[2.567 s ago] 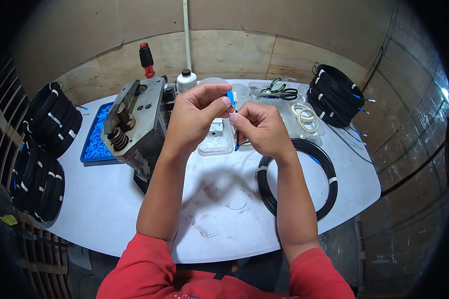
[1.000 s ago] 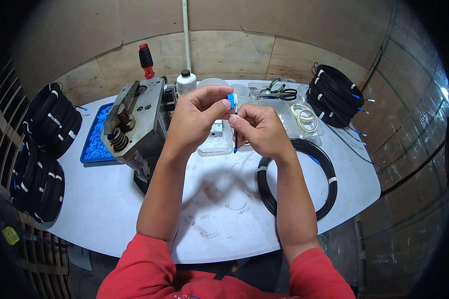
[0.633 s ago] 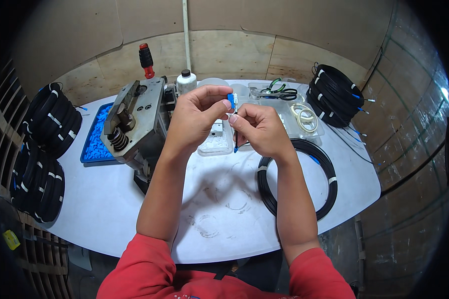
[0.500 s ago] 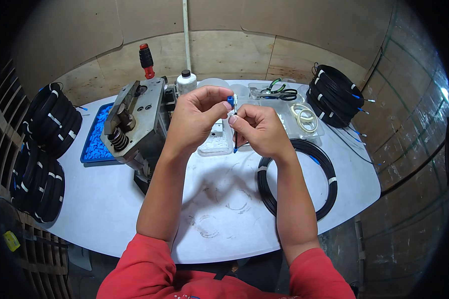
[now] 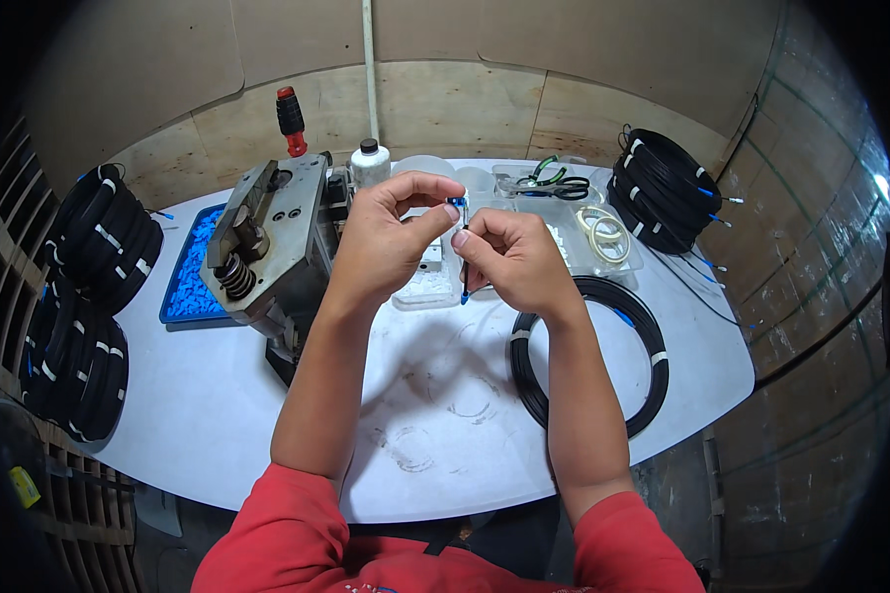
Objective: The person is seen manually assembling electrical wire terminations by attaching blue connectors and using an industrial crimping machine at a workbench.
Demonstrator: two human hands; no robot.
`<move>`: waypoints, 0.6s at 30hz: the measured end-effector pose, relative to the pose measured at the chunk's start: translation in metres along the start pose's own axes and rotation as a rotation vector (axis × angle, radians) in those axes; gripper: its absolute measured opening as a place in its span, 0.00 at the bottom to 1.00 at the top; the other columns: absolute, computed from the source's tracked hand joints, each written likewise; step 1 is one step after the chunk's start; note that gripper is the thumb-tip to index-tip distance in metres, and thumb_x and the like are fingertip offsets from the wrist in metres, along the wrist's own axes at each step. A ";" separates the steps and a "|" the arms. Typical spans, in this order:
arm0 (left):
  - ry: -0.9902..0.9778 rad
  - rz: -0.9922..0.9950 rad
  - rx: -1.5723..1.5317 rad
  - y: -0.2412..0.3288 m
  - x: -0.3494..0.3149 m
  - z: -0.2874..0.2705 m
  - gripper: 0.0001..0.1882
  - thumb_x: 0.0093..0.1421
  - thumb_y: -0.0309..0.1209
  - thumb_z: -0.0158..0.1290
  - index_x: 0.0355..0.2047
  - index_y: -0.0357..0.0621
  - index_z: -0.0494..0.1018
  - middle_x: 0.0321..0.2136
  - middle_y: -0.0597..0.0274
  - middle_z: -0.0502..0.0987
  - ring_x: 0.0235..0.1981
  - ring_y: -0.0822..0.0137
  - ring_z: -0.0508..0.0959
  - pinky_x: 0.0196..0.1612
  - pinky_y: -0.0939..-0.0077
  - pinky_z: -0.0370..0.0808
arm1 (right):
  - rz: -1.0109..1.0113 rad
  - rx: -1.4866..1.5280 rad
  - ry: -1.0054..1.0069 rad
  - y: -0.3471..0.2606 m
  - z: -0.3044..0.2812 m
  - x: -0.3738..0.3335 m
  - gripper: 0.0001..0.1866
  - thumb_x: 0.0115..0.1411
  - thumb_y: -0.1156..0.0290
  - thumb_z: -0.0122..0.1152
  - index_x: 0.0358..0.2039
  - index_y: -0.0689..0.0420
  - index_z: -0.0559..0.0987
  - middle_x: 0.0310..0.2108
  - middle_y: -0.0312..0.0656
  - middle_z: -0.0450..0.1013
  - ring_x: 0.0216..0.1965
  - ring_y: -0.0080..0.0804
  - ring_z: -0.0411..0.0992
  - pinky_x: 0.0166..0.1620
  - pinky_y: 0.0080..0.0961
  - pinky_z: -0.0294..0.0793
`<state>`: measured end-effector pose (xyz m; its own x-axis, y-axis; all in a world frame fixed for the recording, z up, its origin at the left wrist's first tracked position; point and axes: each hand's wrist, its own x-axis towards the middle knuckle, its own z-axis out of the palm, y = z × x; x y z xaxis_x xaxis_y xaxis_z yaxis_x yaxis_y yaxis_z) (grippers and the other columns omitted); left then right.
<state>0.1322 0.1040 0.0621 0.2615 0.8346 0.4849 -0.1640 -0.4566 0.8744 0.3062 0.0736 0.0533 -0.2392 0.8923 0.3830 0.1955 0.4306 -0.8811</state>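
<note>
Plywood closes off the far side, and before it stands my white table. Over its middle, my left hand has thumb and forefinger pinched together on a small blue connector piece. Just to its right and nearer, my right hand has thumb and fingers closed on a thin black cable, which runs upright beside the blue piece; I cannot tell whether the two are joined. A black cable coil lies flat near my right forearm. On the left stand a metal press and, beyond it, a blue tray of loose blue pieces. Scissors lie far right of my hands.
</note>
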 end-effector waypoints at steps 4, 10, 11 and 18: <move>0.003 0.005 -0.021 0.000 0.000 0.000 0.10 0.54 0.22 0.58 0.37 0.36 0.79 0.33 0.62 0.79 0.38 0.72 0.77 0.44 0.76 0.74 | -0.003 0.000 0.004 0.000 0.000 0.000 0.14 0.62 0.67 0.58 0.21 0.62 0.76 0.14 0.35 0.72 0.17 0.17 0.70 0.21 0.18 0.68; -0.010 0.005 -0.055 0.000 0.000 0.001 0.09 0.54 0.22 0.58 0.37 0.36 0.79 0.33 0.62 0.80 0.37 0.72 0.77 0.44 0.76 0.74 | -0.007 -0.013 0.010 -0.001 -0.001 0.000 0.14 0.62 0.67 0.58 0.22 0.62 0.76 0.14 0.35 0.72 0.17 0.17 0.70 0.21 0.18 0.68; -0.010 0.007 -0.060 0.000 0.000 0.001 0.09 0.54 0.21 0.58 0.38 0.36 0.79 0.33 0.62 0.80 0.37 0.72 0.77 0.44 0.76 0.74 | -0.007 -0.012 0.010 -0.001 -0.001 0.000 0.14 0.62 0.67 0.58 0.22 0.62 0.76 0.14 0.35 0.72 0.17 0.17 0.70 0.21 0.18 0.68; -0.013 0.006 -0.058 0.000 -0.001 0.001 0.10 0.55 0.21 0.58 0.38 0.36 0.79 0.32 0.63 0.80 0.36 0.73 0.77 0.44 0.77 0.74 | -0.010 -0.011 0.017 -0.001 0.000 -0.001 0.14 0.61 0.68 0.58 0.21 0.62 0.76 0.14 0.35 0.72 0.17 0.17 0.70 0.21 0.18 0.68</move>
<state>0.1333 0.1028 0.0621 0.2727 0.8278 0.4903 -0.2200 -0.4425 0.8694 0.3061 0.0728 0.0537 -0.2254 0.8898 0.3968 0.2038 0.4414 -0.8739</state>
